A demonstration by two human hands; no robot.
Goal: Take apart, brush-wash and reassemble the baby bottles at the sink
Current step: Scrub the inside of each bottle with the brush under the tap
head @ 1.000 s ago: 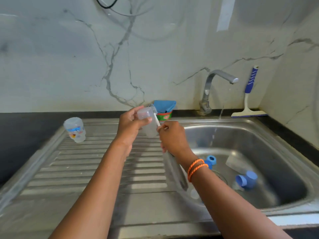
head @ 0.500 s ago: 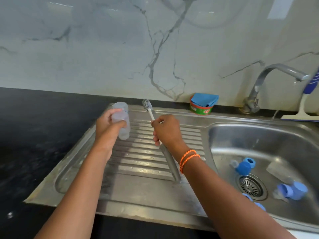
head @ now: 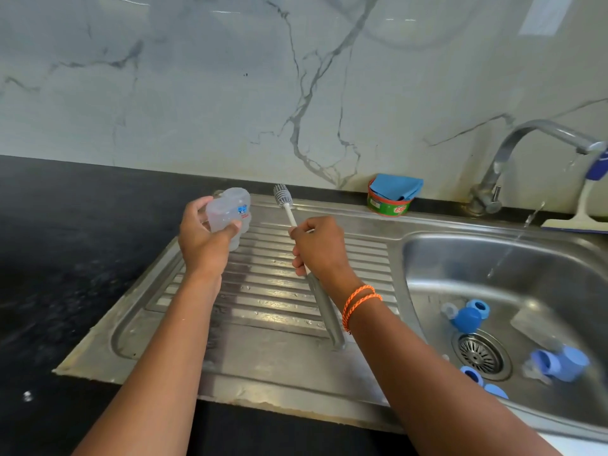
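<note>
My left hand (head: 200, 245) grips a clear baby bottle body (head: 219, 216) over the far left corner of the drainboard (head: 263, 324). The held bottle touches or nearly touches a second clear bottle with a blue label (head: 240, 205) standing there. My right hand (head: 320, 248) holds the bottle brush by its stem; the grey bristle head (head: 283, 195) points up and away, clear of both bottles, and the grey handle (head: 324, 307) hangs down below my wrist. Several blue rings and caps (head: 467, 319) and another clear bottle (head: 533, 324) lie in the sink basin (head: 493, 258).
The tap (head: 526, 133) at the back right runs a thin stream into the basin. A green tub with a blue cloth (head: 391, 195) stands on the sink's back rim. A squeegee (head: 582, 218) leans at the far right. Black countertop (head: 65, 258) lies to the left.
The brush came out of the bottle. My left hand carried the bottle left across the drainboard to the standing bottle, and my right hand followed with the brush. My view swung left.
</note>
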